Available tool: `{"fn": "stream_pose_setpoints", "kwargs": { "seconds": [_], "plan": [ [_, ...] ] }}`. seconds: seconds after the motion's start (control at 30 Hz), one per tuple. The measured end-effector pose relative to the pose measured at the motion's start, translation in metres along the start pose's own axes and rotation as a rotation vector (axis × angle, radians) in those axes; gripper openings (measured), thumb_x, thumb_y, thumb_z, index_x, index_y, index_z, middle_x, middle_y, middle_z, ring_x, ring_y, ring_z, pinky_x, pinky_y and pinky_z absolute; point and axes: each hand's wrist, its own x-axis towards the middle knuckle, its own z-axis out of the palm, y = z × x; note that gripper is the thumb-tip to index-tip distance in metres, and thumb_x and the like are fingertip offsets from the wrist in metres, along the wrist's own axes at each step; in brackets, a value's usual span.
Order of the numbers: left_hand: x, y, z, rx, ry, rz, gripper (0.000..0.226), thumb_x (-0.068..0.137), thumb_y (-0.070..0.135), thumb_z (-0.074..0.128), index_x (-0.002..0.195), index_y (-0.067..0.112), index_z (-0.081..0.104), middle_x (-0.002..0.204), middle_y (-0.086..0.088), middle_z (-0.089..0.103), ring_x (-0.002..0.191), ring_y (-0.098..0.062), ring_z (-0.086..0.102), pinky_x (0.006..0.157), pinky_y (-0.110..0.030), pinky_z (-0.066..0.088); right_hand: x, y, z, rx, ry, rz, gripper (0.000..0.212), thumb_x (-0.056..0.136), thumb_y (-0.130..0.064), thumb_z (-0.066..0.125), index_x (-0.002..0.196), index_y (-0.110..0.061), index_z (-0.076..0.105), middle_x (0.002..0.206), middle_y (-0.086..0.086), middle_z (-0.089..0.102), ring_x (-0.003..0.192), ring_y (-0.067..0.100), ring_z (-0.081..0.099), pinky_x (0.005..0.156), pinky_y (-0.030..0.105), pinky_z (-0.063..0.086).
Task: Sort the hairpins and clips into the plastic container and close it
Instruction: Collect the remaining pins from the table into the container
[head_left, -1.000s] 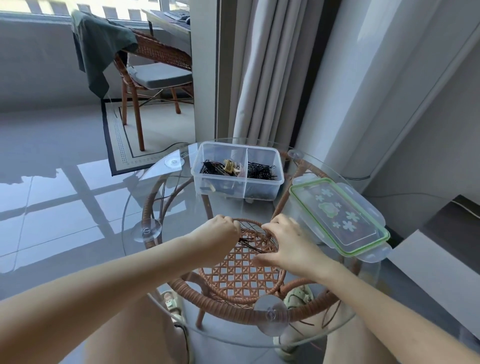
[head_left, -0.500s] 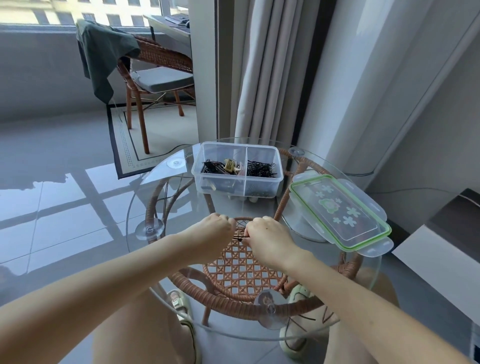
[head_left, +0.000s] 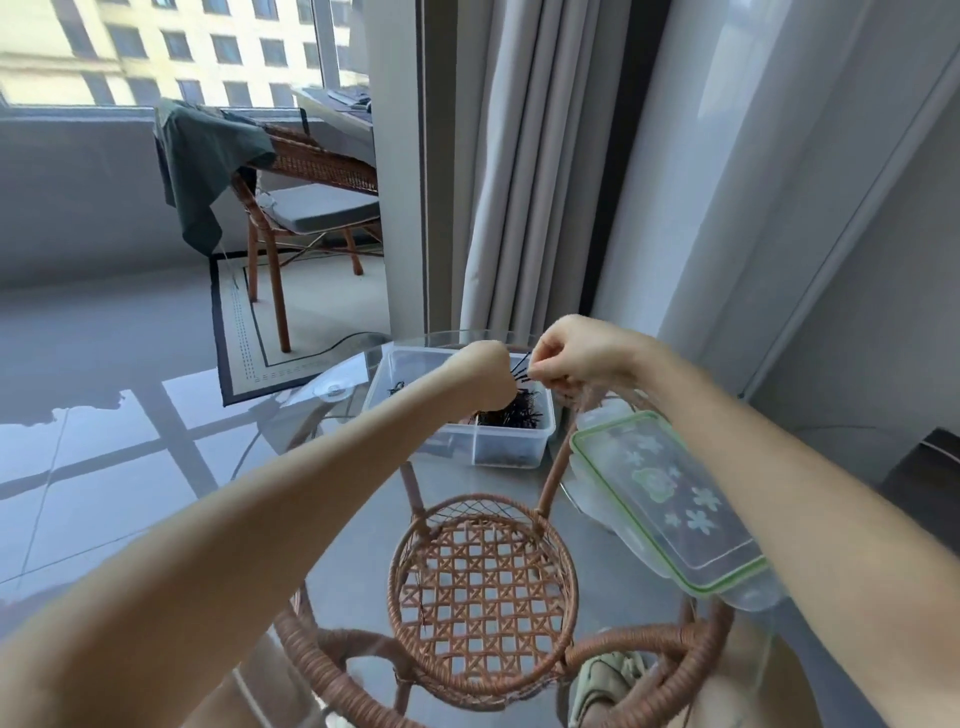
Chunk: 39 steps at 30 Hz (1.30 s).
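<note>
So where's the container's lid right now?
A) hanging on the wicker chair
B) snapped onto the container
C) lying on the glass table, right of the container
C: the green-rimmed lid rests on the glass table, to the right of the open container.

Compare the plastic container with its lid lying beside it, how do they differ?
The container is a deep, divided box holding dark hairpins; the lid is flat and holds nothing. The lid has a green rim and flower print; the container is plain. Both are clear plastic on the glass table.
</note>
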Motion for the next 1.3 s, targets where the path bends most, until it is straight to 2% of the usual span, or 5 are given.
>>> {"fn": "stream_pose_setpoints", "kwargs": {
  "seconds": [0.2,0.33,0.53,0.7,1.3],
  "plan": [
    [0.035,0.016,0.016,-0.180,-0.117,-0.179,0.027,0.089,-0.001,0.036,0.110,-0.003,0.051,0.066,-0.010,0.039,0.060,-0.021,0.047,0.051,-0.026,0.043,0.049,0.006,0.000,-0.018,-0.109,0.176,0.006,0.086,0.003,0.057,0.086,0.004,0.063,0.061,0.009,0.058,0.044,0.010,0.052,0.043,0.018,0.047],
    [0.041,0.019,0.018,-0.238,-0.169,-0.238,0.004,0.090,0.001,0.044,0.087,0.002,0.047,0.060,-0.012,0.050,0.070,-0.025,0.059,0.068,-0.029,0.054,0.056,-0.002,0.005,0.036,-0.065,0.229,0.017,0.090,0.007,0.043,0.081,0.007,0.058,0.058,0.018,0.061,0.044,0.022,0.064,0.048,0.026,0.057],
    [0.027,0.004,0.000,-0.178,-0.135,-0.150,0.029,0.087,0.000,0.051,0.062,0.013,0.044,0.017,0.010,0.041,0.017,0.000,0.040,0.024,-0.010,0.032,0.022,-0.018,0.006,0.005,-0.049,0.235,0.030,0.095,-0.001,0.032,0.110,0.013,0.054,0.107,0.028,0.066,0.088,0.037,0.070,0.034,0.022,0.049],
    [-0.023,-0.031,-0.004,-0.187,-0.031,-0.106,0.020,0.087,0.013,0.056,0.093,-0.002,0.069,0.074,-0.010,0.072,0.048,-0.010,0.060,0.059,-0.019,0.055,-0.010,-0.011,0.019,0.049,0.112,0.126,0.028,0.092,-0.001,0.033,0.103,0.007,0.058,0.091,0.023,0.069,0.055,0.024,0.067,0.037,0.020,0.049],
    [-0.129,-0.042,0.082,0.434,-0.197,-0.020,0.025,0.088,0.000,0.047,0.108,0.001,0.062,0.108,-0.011,0.065,0.099,-0.025,0.061,0.086,-0.029,0.050,-0.111,0.048,0.119,-0.344,0.414,-0.002,0.024,0.093,-0.028,0.052,0.098,-0.011,0.068,0.097,0.005,0.068,0.092,0.024,0.061,0.074,0.029,0.046]
  ]
}}
